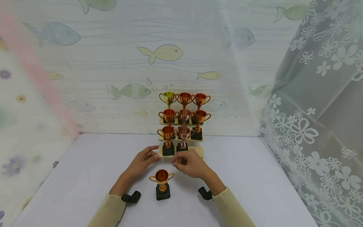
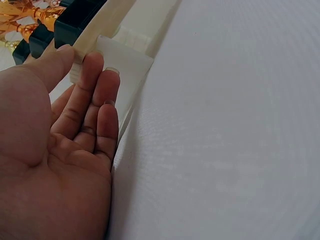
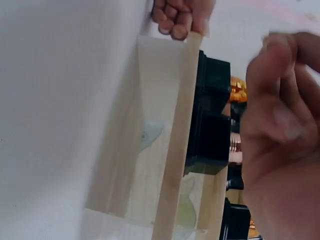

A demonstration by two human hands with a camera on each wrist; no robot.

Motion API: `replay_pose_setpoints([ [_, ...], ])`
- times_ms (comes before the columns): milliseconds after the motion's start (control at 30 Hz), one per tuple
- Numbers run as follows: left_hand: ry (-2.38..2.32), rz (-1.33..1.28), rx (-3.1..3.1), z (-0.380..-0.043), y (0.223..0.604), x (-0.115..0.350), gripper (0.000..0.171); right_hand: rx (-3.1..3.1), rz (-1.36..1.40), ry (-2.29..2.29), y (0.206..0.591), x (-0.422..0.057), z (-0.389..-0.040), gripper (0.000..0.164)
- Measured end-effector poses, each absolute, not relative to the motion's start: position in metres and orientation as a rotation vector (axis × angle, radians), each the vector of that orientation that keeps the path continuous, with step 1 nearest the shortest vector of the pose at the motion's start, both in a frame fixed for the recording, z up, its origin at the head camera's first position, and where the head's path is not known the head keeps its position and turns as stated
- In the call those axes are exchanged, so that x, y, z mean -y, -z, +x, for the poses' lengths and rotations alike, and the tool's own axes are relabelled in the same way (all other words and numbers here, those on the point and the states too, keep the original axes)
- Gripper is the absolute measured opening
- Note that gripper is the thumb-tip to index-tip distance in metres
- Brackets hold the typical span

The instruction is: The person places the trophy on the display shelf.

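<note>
A small tiered stand point(image 1: 196, 152) with pale wooden shelves carries several miniature trophy cups on black bases. At the left end of its lowest shelf, my left hand point(image 2: 75, 120) pinches the corner, thumb on top and fingers below. My right hand point(image 1: 190, 164) hovers before that shelf, fingers loosely curled around nothing visible. Closest to it is a rose-coloured trophy point(image 1: 183, 135), its base partly hidden by the hand in the head view. An orange-gold trophy point(image 1: 168, 134) stands left of that one. Another gold trophy point(image 1: 163, 191) stands upright on the table between my forearms.
A white cloth covers the table point(image 1: 241, 176). Behind the stand hangs a curtain point(image 1: 122, 63) printed with fish; sheer floral lace point(image 1: 317, 132) hangs at the right. The upper shelves hold trophies in gold, orange and rose. Black devices point(image 1: 132, 197) sit at my wrists.
</note>
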State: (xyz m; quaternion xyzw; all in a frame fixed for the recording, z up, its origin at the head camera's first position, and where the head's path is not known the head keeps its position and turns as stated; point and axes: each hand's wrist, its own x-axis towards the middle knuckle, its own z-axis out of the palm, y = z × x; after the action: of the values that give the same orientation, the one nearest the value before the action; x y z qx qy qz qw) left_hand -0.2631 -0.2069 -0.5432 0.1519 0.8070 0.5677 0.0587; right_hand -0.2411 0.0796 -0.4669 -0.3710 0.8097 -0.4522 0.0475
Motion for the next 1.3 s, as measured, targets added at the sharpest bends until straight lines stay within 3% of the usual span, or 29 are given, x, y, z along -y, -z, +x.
replay_pose_setpoints([
  [233, -1.722, 0.464, -2.450, -0.261, 0.542, 0.207, 0.052, -2.177, -1.267, 1.161, 0.472, -0.076, -0.240, 0.021],
  [467, -1.739, 0.451, -2.419, -0.262, 0.543, 0.207, 0.054, -2.168, -1.401, 1.030, 0.478, -0.066, -0.237, 0.019],
  [667, -1.739, 0.464, -2.432, -0.262, 0.543, 0.208, 0.054, -2.137, -1.391, 1.107, 0.483, -0.056, -0.231, 0.025],
  [1300, -1.732, 0.464, -2.434, -0.261, 0.541, 0.206, 0.054, -2.257, -1.325, 1.166, 0.479, -0.055, -0.229, 0.019],
])
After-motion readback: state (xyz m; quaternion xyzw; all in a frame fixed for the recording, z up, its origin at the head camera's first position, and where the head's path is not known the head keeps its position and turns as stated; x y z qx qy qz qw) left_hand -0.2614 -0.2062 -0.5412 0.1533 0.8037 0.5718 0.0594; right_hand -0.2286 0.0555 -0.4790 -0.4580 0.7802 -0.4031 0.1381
